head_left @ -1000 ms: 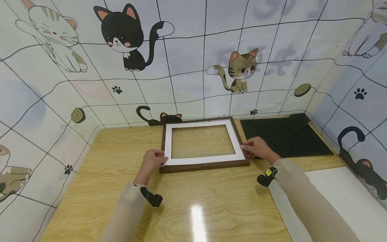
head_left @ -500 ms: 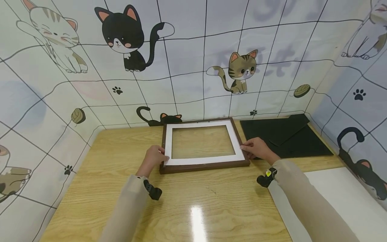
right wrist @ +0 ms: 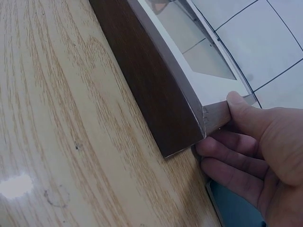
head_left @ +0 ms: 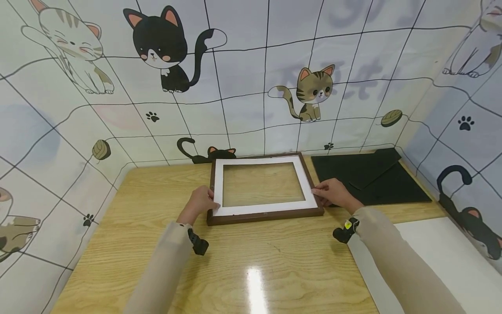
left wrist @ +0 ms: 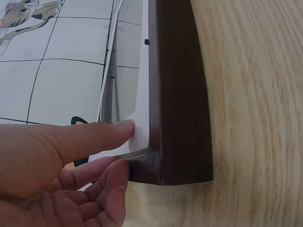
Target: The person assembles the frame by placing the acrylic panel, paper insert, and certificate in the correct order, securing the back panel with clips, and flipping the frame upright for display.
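Observation:
A dark brown picture frame (head_left: 266,215) lies on the wooden table against the back wall. Inside it sits a white mat (head_left: 259,208) with a rectangular opening, through which wood grain shows. At the left side, near the front corner, my left hand (head_left: 201,201) grips the frame; in the left wrist view its thumb (left wrist: 102,137) presses on the mat while the other fingers bend at the frame's side. My right hand (head_left: 334,192) pinches the opposite side. Its thumb (right wrist: 241,109) lies on the top edge in the right wrist view, with fingers curled beneath.
To the right of the frame lies a black backing board (head_left: 372,179) with a flap on it. A white board (head_left: 435,257) rests at the front right, partly under the right sleeve. Walls with cat drawings (head_left: 313,91) enclose the table (head_left: 274,253) at back and sides.
My left hand has moved slightly up along the frame's left side, and its thumb has come further over the mat. The right hand and the frame have stayed in place.

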Tool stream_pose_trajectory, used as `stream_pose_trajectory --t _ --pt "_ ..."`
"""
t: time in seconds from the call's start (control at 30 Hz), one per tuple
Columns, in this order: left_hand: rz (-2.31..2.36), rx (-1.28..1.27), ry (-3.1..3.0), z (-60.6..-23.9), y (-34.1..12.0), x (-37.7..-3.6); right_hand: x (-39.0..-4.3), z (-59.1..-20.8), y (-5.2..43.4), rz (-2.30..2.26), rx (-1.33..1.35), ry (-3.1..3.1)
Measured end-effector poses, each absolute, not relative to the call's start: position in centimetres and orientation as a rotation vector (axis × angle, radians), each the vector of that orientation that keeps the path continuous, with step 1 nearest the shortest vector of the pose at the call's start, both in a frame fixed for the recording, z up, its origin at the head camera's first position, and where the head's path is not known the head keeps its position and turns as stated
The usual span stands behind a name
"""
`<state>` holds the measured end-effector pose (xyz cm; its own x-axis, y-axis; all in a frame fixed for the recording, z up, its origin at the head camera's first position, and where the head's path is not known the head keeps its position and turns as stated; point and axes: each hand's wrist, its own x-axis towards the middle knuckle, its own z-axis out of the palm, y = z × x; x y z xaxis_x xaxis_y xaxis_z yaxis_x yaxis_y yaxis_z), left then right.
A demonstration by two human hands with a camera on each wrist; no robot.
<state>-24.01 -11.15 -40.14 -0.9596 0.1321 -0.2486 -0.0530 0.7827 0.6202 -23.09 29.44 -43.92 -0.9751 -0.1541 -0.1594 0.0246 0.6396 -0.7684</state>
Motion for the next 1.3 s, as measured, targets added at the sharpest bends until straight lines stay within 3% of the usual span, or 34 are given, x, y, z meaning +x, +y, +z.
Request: stream_pose_trajectory --t 0.73,0.97,1.3 --pt "1.298 0.099 2.694 -43.4 -13.4 -22.9 -23.2 -43.8 29.7 -1.263 -0.104 2.577" --pt "1.612 0.026 2.461 -44.7 -14.3 -23.0 -22.4 -42.6 31.2 -1.273 -0.112 2.539" --pt "1.631 0.009 2.491 -45.2 -15.0 -22.8 -19.8 -40.8 35.7 -1.239 -0.136 2.561"
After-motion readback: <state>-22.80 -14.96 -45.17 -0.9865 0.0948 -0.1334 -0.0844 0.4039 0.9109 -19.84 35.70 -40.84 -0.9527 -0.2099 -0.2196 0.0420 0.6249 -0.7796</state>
